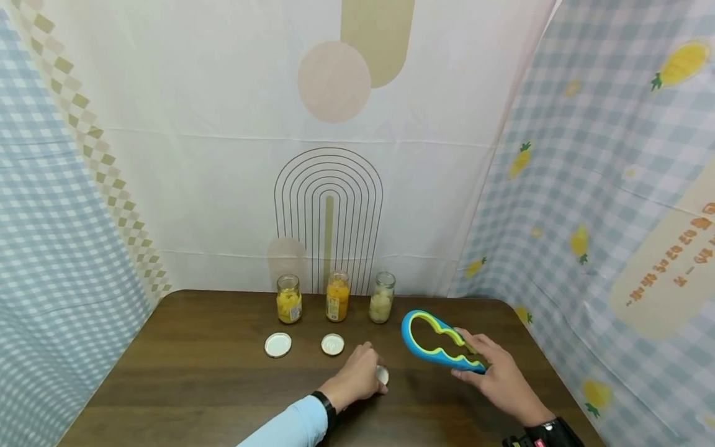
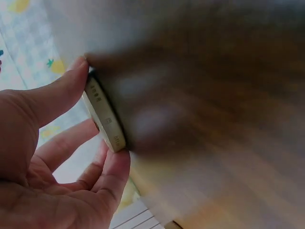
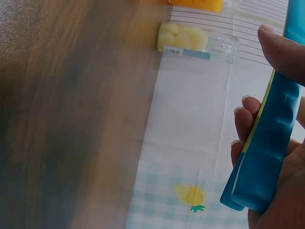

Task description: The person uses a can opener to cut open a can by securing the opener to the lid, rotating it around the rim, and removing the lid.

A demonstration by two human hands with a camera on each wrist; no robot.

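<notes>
My left hand (image 1: 359, 372) pinches a round jar lid (image 2: 106, 117) by its rim, between thumb and fingers, close over the table. In the head view most of that lid is behind the hand. The right hand (image 1: 499, 376) grips the handles of a blue and green jar opener (image 1: 416, 347), its loop pointing left above the table. Three lidless glass jars stand in a row at the back: one with yellow fruit pieces (image 1: 288, 304), one with orange pieces (image 1: 337, 301) and one with pale round pieces (image 1: 382, 302).
Two white lids lie on the wooden table (image 1: 184, 366): a left lid (image 1: 277, 345) before the yellow jar and a middle lid (image 1: 332, 344) before the orange one. A patterned cloth (image 1: 223, 155) hangs behind the table, with checked cloths on both sides.
</notes>
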